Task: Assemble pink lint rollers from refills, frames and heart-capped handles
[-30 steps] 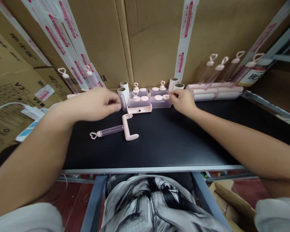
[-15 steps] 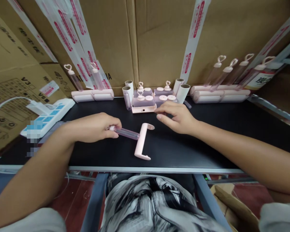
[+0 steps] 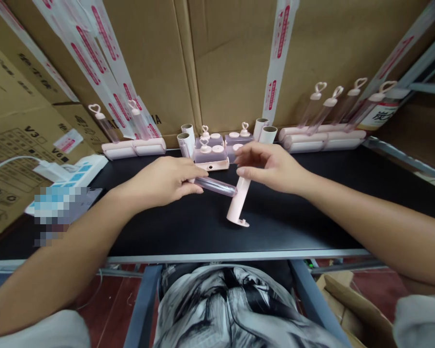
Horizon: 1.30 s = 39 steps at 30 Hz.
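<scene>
My left hand is closed round the handle end of what looks like a lint roller frame. Its clear, pinkish tube handle joins a pale pink bar with a bent arm at the near end. The bar's far end is hidden by my right hand. That hand is half curled, thumb and fingers apart, with the thumb over the bar's far end; whether it touches is unclear. Just behind are pink caps and heart-topped pieces on clear purple blocks, with a pink bracket lying in front.
White rolls stand upright on both sides of the small parts. Finished-looking pink rollers with heart-ended handles lie at the left and right. A power strip is at left. Cardboard boxes wall the back of the black table.
My left hand has moved right and slightly away from me with the frame, bringing its far end under my right hand. The view has shifted a little.
</scene>
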Available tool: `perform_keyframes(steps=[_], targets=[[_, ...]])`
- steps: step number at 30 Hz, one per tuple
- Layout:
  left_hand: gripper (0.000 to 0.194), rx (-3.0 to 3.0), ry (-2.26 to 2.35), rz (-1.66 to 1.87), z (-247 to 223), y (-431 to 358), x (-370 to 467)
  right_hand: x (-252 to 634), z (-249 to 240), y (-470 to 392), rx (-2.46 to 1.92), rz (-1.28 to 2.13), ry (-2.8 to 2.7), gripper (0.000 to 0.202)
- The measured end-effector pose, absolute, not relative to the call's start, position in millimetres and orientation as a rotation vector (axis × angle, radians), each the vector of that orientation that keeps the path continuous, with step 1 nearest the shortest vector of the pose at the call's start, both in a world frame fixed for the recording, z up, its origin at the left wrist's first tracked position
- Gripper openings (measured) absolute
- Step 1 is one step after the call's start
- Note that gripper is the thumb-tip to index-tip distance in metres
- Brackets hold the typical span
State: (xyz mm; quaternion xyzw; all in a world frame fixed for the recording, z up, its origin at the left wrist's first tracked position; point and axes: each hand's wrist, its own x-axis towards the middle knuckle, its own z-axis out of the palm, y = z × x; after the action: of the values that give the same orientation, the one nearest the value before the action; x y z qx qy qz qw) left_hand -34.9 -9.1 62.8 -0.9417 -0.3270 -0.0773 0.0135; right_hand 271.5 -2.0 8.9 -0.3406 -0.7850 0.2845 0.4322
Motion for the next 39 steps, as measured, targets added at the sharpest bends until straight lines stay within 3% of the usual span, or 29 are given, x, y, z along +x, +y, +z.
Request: perform_keyframes(steps=[3, 5, 9, 14, 19, 23, 26, 34, 39], targets=[[0.033, -2.940, -0.981, -0.124, 55.9, -15.9, -14.7, 273.5, 26.0, -16.9, -0.903, 0.191, -2.322, 0.036], [0.034, -2.929, -0.999, -0.037, 53.1, -21.8, -0.4, 266.6, 32.5, -31.5, -0.981, 0.080, -2.550, 0.034], [0.033, -3.040, -1.150, 0.005, 53.2, -27.2, 11.5, 249.3, 31.7, -49.4, -1.230, 0.167, -2.803, 0.019], [0.036, -3.359, -1.456, -0.103, 46.5, -23.2, 3.3, 246.7, 22.3, -45.4, -1.211, 0.298, -2.806, 0.020], [0.033, -2.920, -1.758, -0.491, 33.2, -18.2, -2.7, 253.8, 18.6, -38.9, -1.350, 0.428, -2.626, 0.021], [0.038, -2.992, -1.630, -0.687, 40.2, -0.7, -5.9, 267.5, 16.3, -34.4, -1.344, 0.476, -2.532, 0.021], [0.030, -3.105, -1.502, -0.709, 57.8, 23.7, 10.8, 274.9, 10.7, -34.2, -1.316, 0.451, -2.597, 0.019], [0.007, -2.935, -1.441, -0.599, 80.2, 112.8, 119.6, 282.3, 0.7, -31.6, -1.278, 0.431, -2.605, 0.020], [0.007, -2.955, -1.501, -0.511, 68.1, 135.5, 155.1, 287.7, 0.4, -29.1, -1.300, 0.450, -2.574, 0.020]])
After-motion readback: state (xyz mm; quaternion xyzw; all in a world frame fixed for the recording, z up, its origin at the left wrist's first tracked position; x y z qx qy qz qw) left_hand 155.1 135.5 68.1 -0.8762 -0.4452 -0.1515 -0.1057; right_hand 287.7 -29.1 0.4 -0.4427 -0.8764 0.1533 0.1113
